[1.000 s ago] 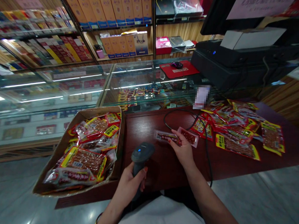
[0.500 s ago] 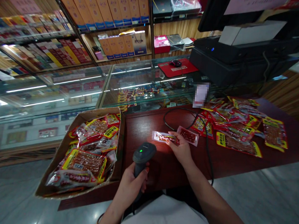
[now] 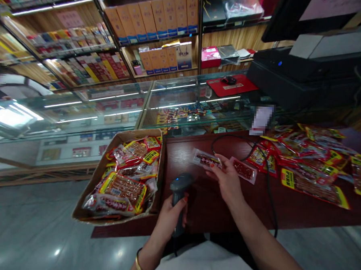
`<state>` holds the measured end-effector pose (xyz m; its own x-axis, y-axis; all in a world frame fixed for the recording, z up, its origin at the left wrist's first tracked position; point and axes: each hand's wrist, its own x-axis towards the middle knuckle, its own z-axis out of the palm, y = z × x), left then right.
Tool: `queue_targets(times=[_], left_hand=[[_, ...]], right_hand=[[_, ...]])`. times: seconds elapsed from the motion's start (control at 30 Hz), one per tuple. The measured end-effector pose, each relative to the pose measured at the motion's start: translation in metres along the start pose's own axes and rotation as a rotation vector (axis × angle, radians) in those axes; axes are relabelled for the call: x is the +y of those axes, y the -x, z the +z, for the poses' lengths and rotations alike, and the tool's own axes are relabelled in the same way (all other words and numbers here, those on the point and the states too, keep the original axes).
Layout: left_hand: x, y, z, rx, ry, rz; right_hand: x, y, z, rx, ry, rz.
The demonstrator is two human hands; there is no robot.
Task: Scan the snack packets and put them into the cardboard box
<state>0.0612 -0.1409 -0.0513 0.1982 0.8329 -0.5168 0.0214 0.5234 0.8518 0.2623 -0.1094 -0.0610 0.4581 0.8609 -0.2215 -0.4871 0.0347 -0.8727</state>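
My left hand (image 3: 171, 217) is wrapped round the handle of a dark barcode scanner (image 3: 180, 183), whose head points toward the back right. A small blue light shows on top of it. My right hand (image 3: 226, 179) pinches a small clear snack packet (image 3: 204, 158) with dark red contents, raised a little above the brown table (image 3: 179, 151). Beside those fingers, partly behind them, lies a second red snack packet (image 3: 243, 169). To the left of the scanner stands an open cardboard box (image 3: 161, 178) filled with snack packets (image 3: 125, 188).
Loose snack packets (image 3: 311, 184) are heaped on the table's right side. A black cable (image 3: 270, 188) loops across the tabletop. Behind the table runs a glass display counter (image 3: 109, 103) with a red mouse pad (image 3: 231, 86). A person (image 3: 16, 82) is at the far left.
My right hand has lifted and tilted the small packet. The scanner's light has gone from green to blue. The view has shifted left, bringing a person into sight.
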Motion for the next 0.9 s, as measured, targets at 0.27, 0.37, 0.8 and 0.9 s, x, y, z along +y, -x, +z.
queue_targets(times=[0.27,0.37,0.8,0.9], left_hand=[[-0.005,0.002,-0.007,0.017,0.012,0.02],[-0.004,0.002,-0.009,0.032,0.015,0.017],[0.003,-0.004,0.002,-0.051,-0.01,-0.02],[0.004,-0.001,0.006,-0.057,-0.032,-0.02]], right_hand=[[-0.009,0.0,0.145,-0.671,0.162,-0.096],[-0.014,-0.013,0.122,-0.629,0.514,-0.385],[-0.063,-0.043,-0.129,-0.034,1.761,-0.32],[-0.065,-0.041,-0.121,-0.042,1.785,-0.304]])
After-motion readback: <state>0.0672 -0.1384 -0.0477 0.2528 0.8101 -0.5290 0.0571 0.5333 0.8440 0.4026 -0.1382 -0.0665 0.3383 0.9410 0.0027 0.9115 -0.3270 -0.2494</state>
